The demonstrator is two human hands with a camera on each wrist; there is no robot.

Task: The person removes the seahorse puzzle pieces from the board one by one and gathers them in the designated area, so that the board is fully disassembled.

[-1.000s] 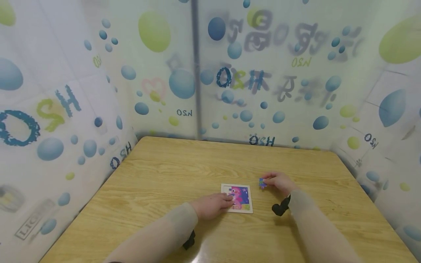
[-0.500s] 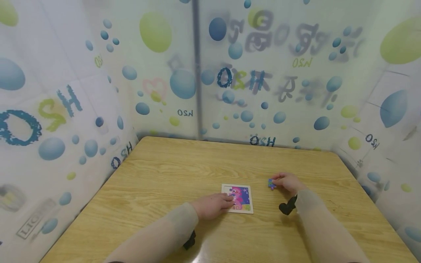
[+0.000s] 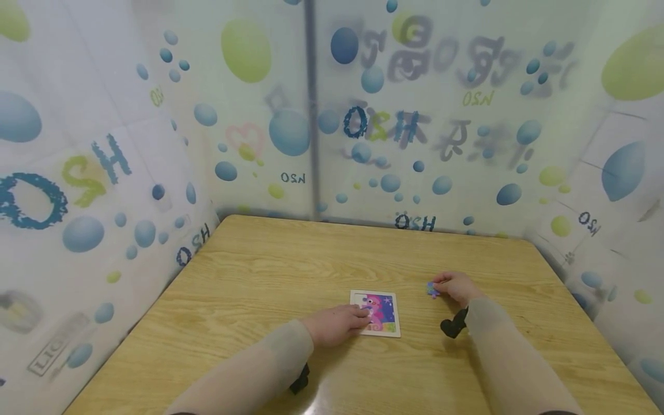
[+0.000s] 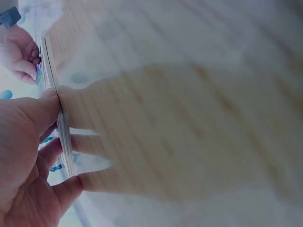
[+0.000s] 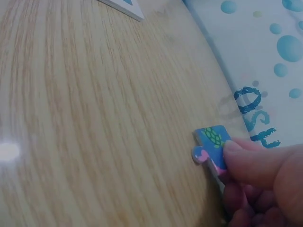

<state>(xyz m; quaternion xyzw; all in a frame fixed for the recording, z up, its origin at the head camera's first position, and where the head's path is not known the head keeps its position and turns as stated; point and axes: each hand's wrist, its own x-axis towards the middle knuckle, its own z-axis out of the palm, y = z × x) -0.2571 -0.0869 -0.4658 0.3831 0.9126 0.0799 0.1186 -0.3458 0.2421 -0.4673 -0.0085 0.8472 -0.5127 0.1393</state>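
I watched a glossy wood-grained tabletop (image 3: pixel 285 259), a smooth printed puzzle piece (image 5: pixel 213 137), a smooth-rimmed puzzle board (image 3: pixel 396 317), matt cloth sleeves (image 3: pixel 244 366) and a smooth curtain (image 3: pixel 337 178) that looked like plastic.

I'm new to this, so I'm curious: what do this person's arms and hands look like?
Both arms wear plain, pale long sleeves ending in slightly greyer cuffs. The left hand and right hand have no gloves. At each wrist shows a small black attachment; the right one looks lobed.

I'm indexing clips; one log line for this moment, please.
left grip: on puzzle board | right grip: pinches turtle piece | piece: apart from board
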